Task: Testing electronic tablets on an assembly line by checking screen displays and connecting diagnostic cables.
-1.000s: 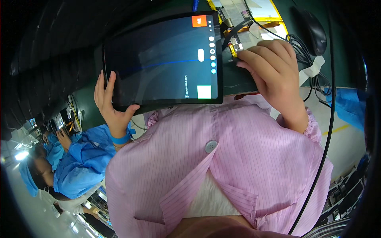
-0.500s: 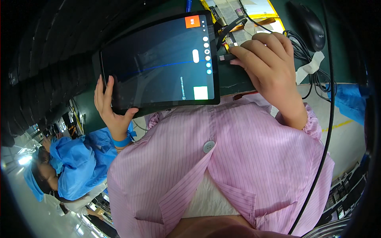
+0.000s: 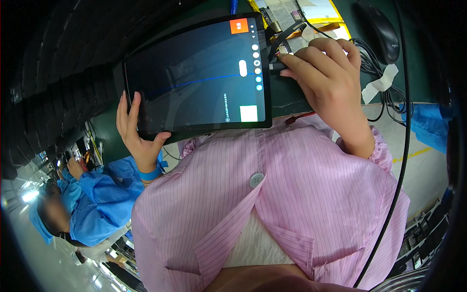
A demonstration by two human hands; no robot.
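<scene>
A black tablet (image 3: 194, 78) with its screen lit lies slanted before me, showing an orange square, a white square and a row of round icons. My left hand (image 3: 138, 131) grips its lower left corner, thumb along the near edge and fingers over the side. Between the thumb and fingers of my right hand (image 3: 328, 78) is a cable plug (image 3: 277, 66), its tip at the tablet's right edge. Whether the tip is inside a port I cannot tell. Just beyond that hand, a flat black cable (image 3: 282, 38) curves near an opened device with exposed circuitry (image 3: 287, 22).
At the right sit a black mouse (image 3: 382, 34), a coil of black cable (image 3: 384, 95) and a strip of white tape (image 3: 379, 83). A black cord (image 3: 404, 131) hangs down the right side. Another person in blue (image 3: 104, 194) works at the left.
The plug in my right hand has come up to the tablet's right edge, closing the small gap. The tablet has shifted very slightly right. The person in blue has raised a hand.
</scene>
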